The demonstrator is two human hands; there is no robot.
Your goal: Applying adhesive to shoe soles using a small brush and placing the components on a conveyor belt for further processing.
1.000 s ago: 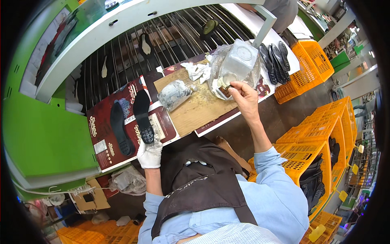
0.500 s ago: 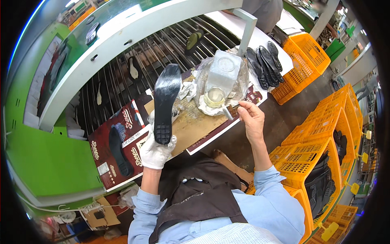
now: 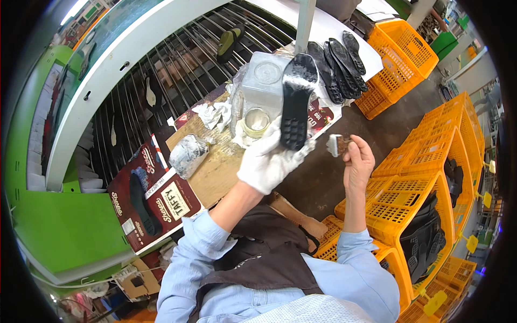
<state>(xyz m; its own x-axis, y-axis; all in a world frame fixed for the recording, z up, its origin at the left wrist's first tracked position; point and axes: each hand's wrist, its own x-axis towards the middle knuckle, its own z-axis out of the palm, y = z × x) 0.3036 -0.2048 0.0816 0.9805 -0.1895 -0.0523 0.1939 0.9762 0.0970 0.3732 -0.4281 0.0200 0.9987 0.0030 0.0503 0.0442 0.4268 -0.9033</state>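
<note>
My left hand, in a white glove, grips the heel end of a black shoe sole. The sole stands tilted upward, with a wet, whitish sheen near its toe and raised blocks at the heel. Pinched in my bare right hand is a small brush with pale bristles, apart from the sole. A round jar with whitish contents sits just left of the sole. Behind it is a clear square plastic container, partly covered by the sole.
Crumpled white paper and a plastic-wrapped bundle lie on the cardboard. Another black sole rests at left. Metal conveyor rods run behind. Several soles lie at back right. Yellow crates stand on the right.
My left hand has carried the sole rightward, from over the cardboard to in front of the clear container. The brush has moved right, away from the jar, with my right hand.
</note>
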